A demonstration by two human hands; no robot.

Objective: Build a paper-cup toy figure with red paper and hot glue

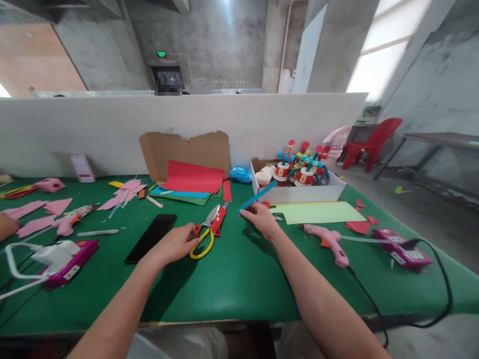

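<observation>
My right hand pinches one end of a blue paper strip, which slants up to the right above the green table. The fingers of my left hand close on a handle of the scissors, whose yellow loop and metal blades lie on the table, blades pointing away from me. Against the scissors rests a red-handled tool with a grey tip, its kind unclear. Left of that hand is a black phone. Beyond are red paper and a narrow red strip.
A white box holds several paper-cup figures. Pale green paper, a pink glue gun and a purple power strip lie right. Another glue gun lies left, near another person's hand.
</observation>
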